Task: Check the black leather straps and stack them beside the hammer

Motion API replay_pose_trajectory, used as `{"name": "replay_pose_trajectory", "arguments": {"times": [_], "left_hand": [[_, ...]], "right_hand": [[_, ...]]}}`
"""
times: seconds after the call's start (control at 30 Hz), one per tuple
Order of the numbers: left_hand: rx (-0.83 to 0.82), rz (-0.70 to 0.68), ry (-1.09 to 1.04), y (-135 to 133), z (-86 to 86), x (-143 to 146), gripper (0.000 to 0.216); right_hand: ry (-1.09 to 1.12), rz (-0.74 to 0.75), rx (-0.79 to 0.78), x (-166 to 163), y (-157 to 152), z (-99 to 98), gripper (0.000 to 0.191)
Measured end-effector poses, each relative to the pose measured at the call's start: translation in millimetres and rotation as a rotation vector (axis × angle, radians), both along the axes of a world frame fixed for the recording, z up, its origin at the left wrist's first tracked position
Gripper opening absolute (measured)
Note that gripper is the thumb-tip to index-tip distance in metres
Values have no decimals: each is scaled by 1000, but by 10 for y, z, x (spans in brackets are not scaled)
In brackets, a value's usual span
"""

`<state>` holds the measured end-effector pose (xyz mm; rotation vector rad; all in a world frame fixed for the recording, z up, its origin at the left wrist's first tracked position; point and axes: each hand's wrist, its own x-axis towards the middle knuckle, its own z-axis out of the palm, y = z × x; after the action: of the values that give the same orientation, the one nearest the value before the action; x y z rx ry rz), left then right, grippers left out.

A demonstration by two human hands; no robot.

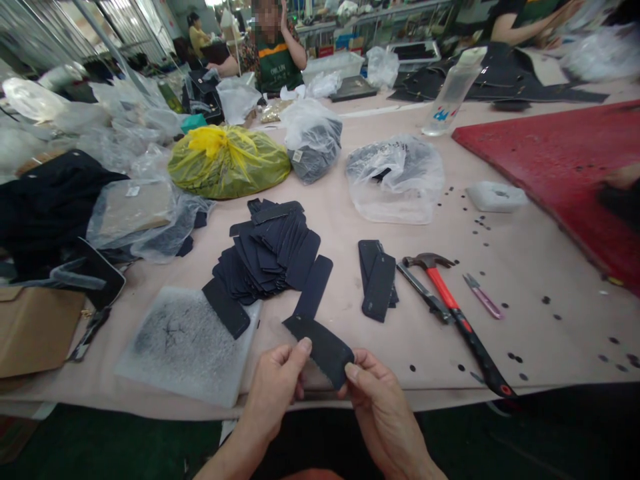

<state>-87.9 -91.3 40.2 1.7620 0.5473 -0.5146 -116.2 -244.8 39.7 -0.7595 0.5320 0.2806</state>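
Note:
A dark fabric piece (323, 347), oblong with one rounded end, is held between my two hands above the table's front edge. My left hand (280, 377) pinches its left end between thumb and fingers. At the rounded right end, my right hand (373, 387) grips it the same way. Just beyond lies a heap of similar dark pieces (270, 250), some reaching toward my hands. A smaller stack of these pieces (379, 283) rests to the right of the heap. Under the heap's left side is a worn translucent cutting board (190, 353).
A claw hammer (455, 313), a utility knife (425, 293) and small pink thread snips (483, 295) lie on the right. Behind stand a yellow bag (227, 163), a clear plastic bag (395, 180) and a bottle (453, 93). A red board (560, 160) covers the right side; a co-worker (275, 60) sits opposite.

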Motion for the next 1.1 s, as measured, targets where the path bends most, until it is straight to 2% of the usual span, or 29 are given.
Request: {"name": "replay_pose_trajectory", "arguments": {"times": [0.1,0.17,0.3,0.5,0.6,0.67,0.77,0.8,0.83,0.93,1.0,1.1], "left_hand": [[-339,127,134,-75,-11,21,59],[-467,197,149,-135,-1,58,56],[-557,255,205,-209,-13,116,52],[-587,123,328,-245,-71,110,57],[-456,-56,351,-167,-68,123,60],[-193,-193,257,-69,-31,142,60],[389,-317,-184,71,107,169,47],[517,-353,-361,96,171,172,40],[576,-400,-512,105,238,168,33],[474,-634,-734,56,400,136,22],[421,-757,-733,0,452,114,22],[434,-846,-673,-45,462,107,22]], "right_hand": [[-36,54,40,17,26,22,15],[-63,89,75,23,37,25,13],[-98,123,116,31,36,23,11],[-74,116,179,46,25,28,18],[-58,75,118,47,1,-9,22],[-54,62,69,47,-19,-37,23],[-26,44,6,47,-29,-63,23],[-24,43,-17,47,-23,-69,23],[-28,46,-40,46,-14,-74,24],[-76,69,-105,38,22,-99,25],[-114,90,-155,27,34,-122,24],[-165,132,-255,11,18,-142,22]]}}
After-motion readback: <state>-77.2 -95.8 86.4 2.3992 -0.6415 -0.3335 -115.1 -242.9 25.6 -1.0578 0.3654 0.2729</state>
